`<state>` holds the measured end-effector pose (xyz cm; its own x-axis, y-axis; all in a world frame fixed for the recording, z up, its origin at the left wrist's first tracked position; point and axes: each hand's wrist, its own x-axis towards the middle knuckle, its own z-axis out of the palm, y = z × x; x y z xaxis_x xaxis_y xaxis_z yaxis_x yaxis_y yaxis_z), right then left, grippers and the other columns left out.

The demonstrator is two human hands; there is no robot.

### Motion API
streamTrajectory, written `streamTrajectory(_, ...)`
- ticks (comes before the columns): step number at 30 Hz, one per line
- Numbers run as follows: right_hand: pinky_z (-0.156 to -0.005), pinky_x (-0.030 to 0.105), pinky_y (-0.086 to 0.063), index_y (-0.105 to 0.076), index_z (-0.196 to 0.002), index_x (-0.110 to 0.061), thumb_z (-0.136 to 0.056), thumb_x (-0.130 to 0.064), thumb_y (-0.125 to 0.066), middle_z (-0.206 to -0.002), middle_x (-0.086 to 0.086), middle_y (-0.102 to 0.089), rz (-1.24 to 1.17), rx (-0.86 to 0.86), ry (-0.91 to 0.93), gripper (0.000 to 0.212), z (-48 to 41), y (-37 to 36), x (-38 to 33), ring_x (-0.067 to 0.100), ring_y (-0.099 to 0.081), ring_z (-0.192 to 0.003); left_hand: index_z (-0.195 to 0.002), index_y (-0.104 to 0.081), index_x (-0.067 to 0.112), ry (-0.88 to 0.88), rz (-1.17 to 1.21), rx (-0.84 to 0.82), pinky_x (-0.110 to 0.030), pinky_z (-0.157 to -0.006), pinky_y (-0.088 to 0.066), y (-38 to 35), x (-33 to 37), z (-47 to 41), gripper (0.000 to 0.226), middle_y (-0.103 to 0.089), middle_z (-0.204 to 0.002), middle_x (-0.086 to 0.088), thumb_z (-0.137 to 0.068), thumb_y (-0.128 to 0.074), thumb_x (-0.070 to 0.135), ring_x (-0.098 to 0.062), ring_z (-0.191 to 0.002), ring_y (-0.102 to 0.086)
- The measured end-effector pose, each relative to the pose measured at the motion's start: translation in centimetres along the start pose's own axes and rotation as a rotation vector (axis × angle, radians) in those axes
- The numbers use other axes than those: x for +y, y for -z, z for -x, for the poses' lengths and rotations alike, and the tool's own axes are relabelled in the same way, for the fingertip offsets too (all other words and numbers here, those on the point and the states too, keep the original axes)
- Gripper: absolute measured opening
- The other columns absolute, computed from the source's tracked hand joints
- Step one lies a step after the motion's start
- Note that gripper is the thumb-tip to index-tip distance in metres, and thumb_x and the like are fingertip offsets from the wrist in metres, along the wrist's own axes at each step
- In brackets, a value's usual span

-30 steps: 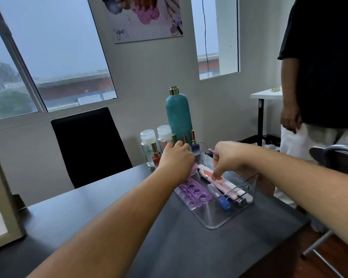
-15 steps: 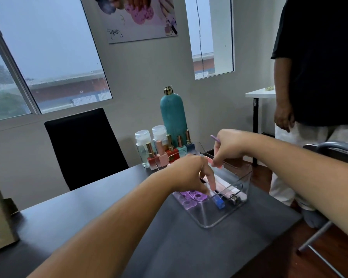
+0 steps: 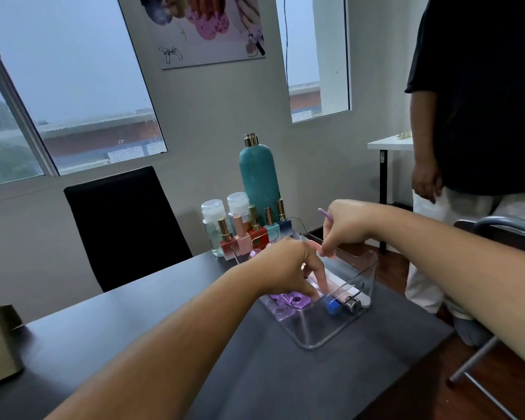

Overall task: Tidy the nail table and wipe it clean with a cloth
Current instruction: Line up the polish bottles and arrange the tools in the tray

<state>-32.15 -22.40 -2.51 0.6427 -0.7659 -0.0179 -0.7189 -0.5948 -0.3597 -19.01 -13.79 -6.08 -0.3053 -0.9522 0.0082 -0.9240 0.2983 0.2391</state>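
My right hand (image 3: 346, 227) pinches a thin, stiff stick (image 3: 323, 214) over the tray (image 3: 317, 344) near the counter's (image 3: 152, 338) right edge. My left hand (image 3: 287, 268) dips inside, hold unclear. The tray is likely slick, so grip its rim.

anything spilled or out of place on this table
Nothing stands out. The bottles stand upright at the table's far edge, and no spill shows. The tools lie loose in the clear bin, where the left hand reaches in; the right hand holds a purple stick.
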Motion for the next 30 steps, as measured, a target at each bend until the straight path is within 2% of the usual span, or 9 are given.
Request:
streamTrajectory(5,-0.062,0.027,-0.041,-0.075,-0.079,-0.003,-0.067,-0.028,-0.079,-0.064,0.004,-0.054,-0.015,-0.031,-0.01,0.028,0.0,-0.3,0.2,0.018,-0.051,-0.067,-0.08,-0.073,0.024,0.07,-0.022,0.015,-0.029,-0.073,-0.051,0.4,-1.0,-0.2,0.008,-0.064,-0.087,0.002,-0.076,-0.073,0.017,-0.013,-0.079,-0.057)
streamTrajectory(9,-0.054,0.024,-0.039,-0.073,-0.079,-0.004,-0.067,-0.027,-0.079,-0.066,0.005,-0.054,-0.021,-0.073,-0.035,0.027,0.2,-0.5,0.3,0.018,-0.051,-0.063,-0.086,-0.075,0.021,0.117,-0.03,0.036,-0.019,-0.063,-0.045,0.6,-1.7,-0.4,0.01,-0.063,-0.083,0.009,-0.077,-0.074,0.019,-0.007,-0.071,-0.054)
streamTrajectory(12,-0.051,0.02,-0.036,-0.074,-0.077,-0.005,-0.067,-0.026,-0.079,-0.062,0.002,-0.053,-0.028,-0.074,-0.038,0.024,0.3,-0.5,0.5,0.015,-0.049,-0.058,-0.086,-0.074,0.026,0.06,-0.003,0.07,-0.017,-0.06,-0.044,0.4,-1.2,-0.3,0.012,-0.063,-0.079,0.007,-0.074,-0.076,0.023,-0.007,-0.067,-0.054)
streamTrajectory(14,-0.054,0.021,-0.04,-0.075,-0.08,-0.002,-0.066,-0.025,-0.078,-0.067,0.005,-0.056,-0.041,-0.072,-0.041,0.027,0.2,-0.4,0.6,0.017,-0.051,-0.063,-0.086,-0.073,0.028,0.009,0.041,0.038,-0.023,-0.064,-0.049,0.1,-0.4,-0.2,0.014,-0.061,-0.074,0.004,-0.073,-0.076,0.023,-0.013,-0.069,-0.057)
streamTrajectory(17,-0.057,0.023,-0.042,-0.075,-0.083,-0.002,-0.066,-0.025,-0.079,-0.073,0.007,-0.058,-0.05,-0.079,-0.039,0.028,0.1,-0.5,0.7,0.019,-0.053,-0.068,-0.086,-0.074,0.025,-0.001,0.057,0.0,-0.038,-0.08,-0.053,0.0,0.1,-0.2,0.013,-0.054,-0.069,0.009,-0.074,-0.075,0.02,-0.02,-0.078,-0.059)
streamTrajectory(21,-0.058,0.024,-0.042,-0.075,-0.082,-0.004,-0.067,-0.028,-0.078,-0.074,0.006,-0.058,-0.059,-0.09,-0.045,0.029,0.1,-0.6,0.8,0.019,-0.054,-0.071,-0.084,-0.075,0.022,0.014,0.029,0.015,-0.019,-0.064,-0.045,0.3,-0.6,-0.5,0.009,-0.058,-0.073,0.009,-0.075,-0.075,0.02,-0.006,-0.064,-0.05)
streamTrajectory(25,-0.058,0.023,-0.041,-0.075,-0.081,-0.004,-0.066,-0.029,-0.079,-0.074,0.006,-0.057,-0.062,-0.1,-0.048,0.029,0.3,-0.5,0.8,0.018,-0.053,-0.07,-0.081,-0.075,0.021,0.084,-0.009,0.048,-0.019,-0.063,-0.048,0.2,-1.7,-0.9,0.005,-0.06,-0.077,0.014,-0.076,-0.074,0.019,-0.006,-0.068,-0.053)
streamTrajectory(27,-0.055,0.021,-0.038,-0.074,-0.08,-0.004,-0.067,-0.027,-0.078,-0.072,0.004,-0.056,-0.066,-0.1,-0.044,0.027,0.4,-0.5,0.8,0.016,-0.052,-0.069,-0.08,-0.075,0.021,0.112,-0.039,0.065,-0.015,-0.06,-0.043,0.2,-2.4,-1.0,0.004,-0.059,-0.076,0.016,-0.076,-0.074,0.021,-0.004,-0.067,-0.054)
streamTrajectory(30,-0.051,0.019,-0.038,-0.075,-0.082,-0.002,-0.066,-0.025,-0.078,-0.065,0.001,-0.055,-0.077,-0.105,-0.042,0.027,0.6,-0.3,0.7,0.013,-0.051,-0.061,-0.079,-0.074,0.024,0.16,-0.035,0.084,-0.015,-0.06,-0.041,0.3,-3.2,-0.7,0.01,-0.06,-0.074,0.017,-0.073,-0.076,0.032,-0.003,-0.067,-0.055)
